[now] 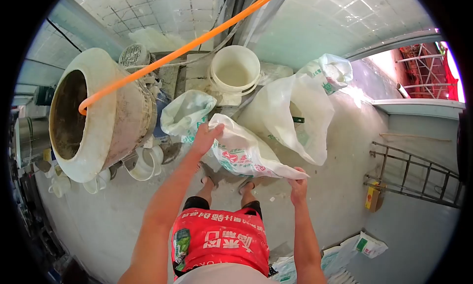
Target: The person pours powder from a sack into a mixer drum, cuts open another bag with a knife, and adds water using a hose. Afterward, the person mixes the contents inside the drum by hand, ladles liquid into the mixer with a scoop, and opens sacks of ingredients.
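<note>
Between my hands stretches a white sack [241,151] with red and green print, sagging a little in the middle. My left hand [207,137] is closed on its upper left end. Lower down, my right hand [297,183] pinches the opposite corner. Just beyond it stands a large white bag [308,99] with its mouth wide, and a small green object [298,120] shows inside. Another white and green sack [185,111] lies beside my left hand, close to the mixer.
A drum mixer [120,121] stands at left, with an orange hose [182,50] crossing over it. Behind the sacks is a white bucket [236,89]. Several small buckets [144,165] sit below the mixer. A metal ladder [411,173] and a yellow box [373,196] are at right.
</note>
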### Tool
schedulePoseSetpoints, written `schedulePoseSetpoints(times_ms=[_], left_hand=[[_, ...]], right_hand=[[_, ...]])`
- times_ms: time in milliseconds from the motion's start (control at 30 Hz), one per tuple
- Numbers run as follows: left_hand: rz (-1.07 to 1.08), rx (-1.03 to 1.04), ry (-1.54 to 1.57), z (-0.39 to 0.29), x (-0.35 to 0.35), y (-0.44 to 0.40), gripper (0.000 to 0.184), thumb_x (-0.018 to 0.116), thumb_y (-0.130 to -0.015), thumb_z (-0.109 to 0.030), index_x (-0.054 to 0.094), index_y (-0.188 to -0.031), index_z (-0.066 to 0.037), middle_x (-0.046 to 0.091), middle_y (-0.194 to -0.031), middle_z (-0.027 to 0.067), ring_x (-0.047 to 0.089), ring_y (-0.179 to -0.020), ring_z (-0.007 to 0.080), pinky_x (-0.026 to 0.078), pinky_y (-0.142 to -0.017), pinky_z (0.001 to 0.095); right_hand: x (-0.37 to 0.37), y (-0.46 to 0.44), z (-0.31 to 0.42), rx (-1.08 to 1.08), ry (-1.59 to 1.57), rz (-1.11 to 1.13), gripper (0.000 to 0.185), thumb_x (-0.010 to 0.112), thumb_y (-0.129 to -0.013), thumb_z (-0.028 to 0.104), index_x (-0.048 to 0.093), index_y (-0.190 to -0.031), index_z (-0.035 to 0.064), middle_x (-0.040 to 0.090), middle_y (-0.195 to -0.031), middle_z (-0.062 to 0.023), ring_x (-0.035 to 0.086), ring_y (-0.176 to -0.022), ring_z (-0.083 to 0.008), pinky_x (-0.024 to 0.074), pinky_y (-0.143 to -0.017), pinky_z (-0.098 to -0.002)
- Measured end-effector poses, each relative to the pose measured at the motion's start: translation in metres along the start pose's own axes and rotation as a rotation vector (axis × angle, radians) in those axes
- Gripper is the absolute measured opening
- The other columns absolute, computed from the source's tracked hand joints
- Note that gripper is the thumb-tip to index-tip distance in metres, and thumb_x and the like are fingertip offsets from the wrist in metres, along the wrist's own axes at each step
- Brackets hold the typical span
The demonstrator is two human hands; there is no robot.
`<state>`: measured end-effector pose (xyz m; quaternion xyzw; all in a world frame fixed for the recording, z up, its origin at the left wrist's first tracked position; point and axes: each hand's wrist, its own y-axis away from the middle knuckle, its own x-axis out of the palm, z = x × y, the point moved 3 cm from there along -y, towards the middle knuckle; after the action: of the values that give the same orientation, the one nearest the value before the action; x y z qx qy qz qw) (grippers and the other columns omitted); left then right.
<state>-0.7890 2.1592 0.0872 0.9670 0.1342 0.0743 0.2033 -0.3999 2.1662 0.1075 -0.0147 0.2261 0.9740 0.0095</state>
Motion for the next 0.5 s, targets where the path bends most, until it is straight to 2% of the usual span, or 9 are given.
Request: schedulePoseSetpoints(times_ms=[100, 167, 200, 267, 300, 367, 400, 467, 500], left_hand=[[0.030, 0.032, -0.088, -0.018, -0.007, 0.004, 0.033, 0.059, -0.082, -0.028, 0.060, -0.092, 0.003, 0.062, -0.081, 0.0050, 0.053, -0.074, 0.0098, 0.043, -0.069, 0.0266], [0.115, 0.070, -0.132, -0.029, -0.009, 0.006, 0.027, 0.058, -0.082, -0.022, 0.061, -0.096, 0.002, 0.063, -0.082, 0.0045, 0.054, -0.076, 0.0094, 0.044, -0.070, 0.0264], [0.112, 0.075, -0.138, -0.035, -0.008, 0.007, 0.027, 0.058, -0.082, -0.022, 0.061, -0.096, 0.002, 0.063, -0.082, 0.0045, 0.054, -0.076, 0.0094, 0.044, -0.070, 0.0264], [0.129, 0.070, -0.183, -0.043, -0.008, 0.010, 0.024, 0.057, -0.081, -0.016, 0.062, -0.096, 0.002, 0.063, -0.085, 0.0044, 0.055, -0.078, 0.0095, 0.044, -0.071, 0.0257], [0.122, 0.067, -0.194, -0.045, -0.009, 0.012, 0.024, 0.057, -0.081, -0.016, 0.062, -0.096, 0.002, 0.063, -0.085, 0.0044, 0.055, -0.078, 0.0095, 0.044, -0.071, 0.0257], [0.076, 0.024, -0.369, -0.047, -0.014, 0.013, 0.022, 0.056, -0.078, -0.010, 0.063, -0.095, 0.002, 0.063, -0.086, 0.0042, 0.055, -0.078, 0.0100, 0.044, -0.071, 0.0254], [0.074, 0.024, -0.382, -0.046, -0.015, 0.015, 0.022, 0.056, -0.078, -0.010, 0.063, -0.095, 0.002, 0.063, -0.086, 0.0042, 0.055, -0.078, 0.0100, 0.044, -0.071, 0.0254], [-0.163, -0.021, -0.111, -0.039, -0.027, 0.019, 0.021, 0.055, -0.074, -0.007, 0.063, -0.092, 0.002, 0.063, -0.084, 0.0049, 0.055, -0.077, 0.0102, 0.044, -0.069, 0.0251], [-0.240, -0.080, -0.120, -0.032, -0.036, 0.023, 0.021, 0.056, -0.073, -0.007, 0.064, -0.091, 0.001, 0.063, -0.083, 0.0055, 0.056, -0.077, 0.0110, 0.044, -0.069, 0.0255]], right_hand=[[0.009, 0.018, 0.042, -0.044, 0.177, 0.119, 0.035, 0.064, -0.071, 0.004, 0.051, -0.103, 0.0045, 0.057, -0.087, -0.0047, 0.055, -0.083, -0.0151, 0.0460, -0.074, -0.0274], [0.017, 0.016, 0.070, -0.185, 0.867, 0.269, 0.036, 0.066, -0.072, 0.014, 0.052, -0.103, 0.0044, 0.059, -0.081, -0.0078, 0.058, -0.078, -0.0193, 0.0465, -0.075, -0.0298], [0.024, 0.014, 0.084, -0.192, 0.861, 0.270, 0.036, 0.066, -0.072, 0.014, 0.052, -0.103, 0.0044, 0.059, -0.081, -0.0078, 0.058, -0.078, -0.0193, 0.0465, -0.075, -0.0298], [0.045, 0.006, 0.096, -0.081, 1.166, 0.331, 0.031, 0.063, -0.074, 0.022, 0.056, -0.098, 0.0043, 0.061, -0.079, -0.0119, 0.059, -0.079, -0.0254, 0.0462, -0.074, -0.0340], [0.043, -0.006, 0.089, -0.081, 1.155, 0.340, 0.031, 0.063, -0.074, 0.022, 0.056, -0.098, 0.0043, 0.061, -0.079, -0.0119, 0.059, -0.079, -0.0254, 0.0462, -0.074, -0.0340], [0.044, -0.021, 0.073, -0.617, 1.287, 0.559, 0.025, 0.060, -0.075, 0.026, 0.062, -0.090, 0.0055, 0.062, -0.081, -0.0139, 0.059, -0.079, -0.0297, 0.0454, -0.073, -0.0383], [0.034, -0.027, 0.076, -0.618, 1.274, 0.557, 0.025, 0.060, -0.075, 0.026, 0.062, -0.090, 0.0055, 0.062, -0.081, -0.0139, 0.059, -0.079, -0.0297, 0.0454, -0.073, -0.0383], [0.002, -0.041, 0.090, -0.612, 1.026, 0.323, 0.018, 0.059, -0.075, 0.022, 0.065, -0.084, 0.0076, 0.063, -0.081, -0.0128, 0.059, -0.079, -0.0290, 0.0456, -0.072, -0.0387], [-0.011, -0.039, 0.094, -0.613, 1.017, 0.321, 0.018, 0.059, -0.075, 0.022, 0.065, -0.084, 0.0076, 0.063, -0.081, -0.0128, 0.059, -0.079, -0.0290, 0.0456, -0.072, -0.0387]])
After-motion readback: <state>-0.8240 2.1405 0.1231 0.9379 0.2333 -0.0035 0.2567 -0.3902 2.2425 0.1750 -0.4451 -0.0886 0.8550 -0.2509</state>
